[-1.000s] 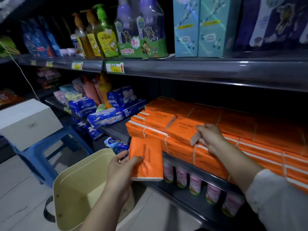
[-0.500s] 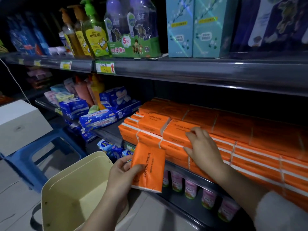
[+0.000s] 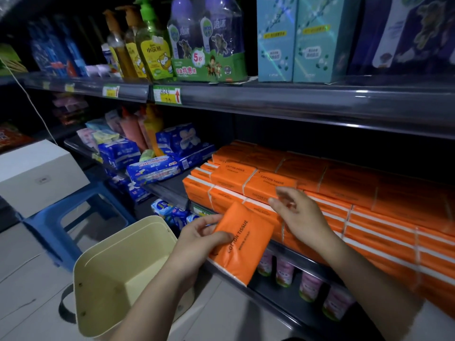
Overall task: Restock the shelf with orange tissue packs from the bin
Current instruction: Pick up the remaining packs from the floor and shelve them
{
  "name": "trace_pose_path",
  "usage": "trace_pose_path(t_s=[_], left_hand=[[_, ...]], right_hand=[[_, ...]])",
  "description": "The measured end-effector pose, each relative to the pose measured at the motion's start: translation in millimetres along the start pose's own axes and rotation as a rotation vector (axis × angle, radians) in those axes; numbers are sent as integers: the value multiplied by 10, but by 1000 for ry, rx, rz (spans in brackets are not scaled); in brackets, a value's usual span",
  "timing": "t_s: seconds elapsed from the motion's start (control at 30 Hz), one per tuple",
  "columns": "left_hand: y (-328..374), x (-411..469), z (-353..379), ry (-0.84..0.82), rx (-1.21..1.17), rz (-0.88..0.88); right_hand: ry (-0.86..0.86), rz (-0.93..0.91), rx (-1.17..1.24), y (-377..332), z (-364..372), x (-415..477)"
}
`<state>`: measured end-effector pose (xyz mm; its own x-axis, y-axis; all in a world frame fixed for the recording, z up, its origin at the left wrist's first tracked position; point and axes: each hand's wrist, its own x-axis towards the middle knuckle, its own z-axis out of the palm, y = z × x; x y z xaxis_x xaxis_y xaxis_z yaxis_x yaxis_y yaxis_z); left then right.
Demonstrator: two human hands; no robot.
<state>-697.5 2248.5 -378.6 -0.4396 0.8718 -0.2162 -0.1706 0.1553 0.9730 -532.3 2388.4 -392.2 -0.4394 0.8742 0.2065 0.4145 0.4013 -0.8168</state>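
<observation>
Left hand (image 3: 197, 242): we grip a pack (image 3: 242, 244), thumb on its face, just right of the bin (image 3: 108, 286).
Right hand (image 3: 301, 217): our fingers loose and apart, holding nothing, farther right of the bin.
Stack (image 3: 369, 193): orange packs, up and right of the bin.

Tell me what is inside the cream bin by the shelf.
Only bare cream walls show inside the bin; nothing lies in the part in view. The left forearm covers its near right corner, so that part cannot be checked.
</observation>
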Motion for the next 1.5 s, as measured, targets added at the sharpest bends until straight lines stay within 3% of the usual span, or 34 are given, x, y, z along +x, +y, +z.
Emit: trace_pose_path(t_s=[0.07,0.13,0.23,0.3,0.37,0.47,0.6,0.73,0.93,1.2,1.5], left_hand=[[-11,-2,36,-69,39,5],[-16,-14,86,-124,88,9],[-78,-44,175,-189,137,20],[-159,-46,219,-175,239,82],[-261,-25,238,-96,494,218],[-363,-27,256,-20,757,335],[-498,-50,233,-87,987,493],[-560,-58,222,-111,1059,510],[-569,-18,304,-105,1080,550],[-672,-8,234,-91,1116,553],[-566,-339,-410,75,1463,523]], right_hand=[[-264,119,278,-153,-95,-177],[-444,142,343,-174,-172,-328],[-461,175,435,-73,-270,-504],[-394,216,475,6,-334,-591],[-269,262,503,92,-397,-628],[45,322,557,205,-562,-570],[389,488,608,494,-749,-380],[342,542,289,606,-657,-285],[201,209,-572,557,-645,-347],[147,81,-601,563,-546,-184],[172,27,-677,390,-429,-323]])
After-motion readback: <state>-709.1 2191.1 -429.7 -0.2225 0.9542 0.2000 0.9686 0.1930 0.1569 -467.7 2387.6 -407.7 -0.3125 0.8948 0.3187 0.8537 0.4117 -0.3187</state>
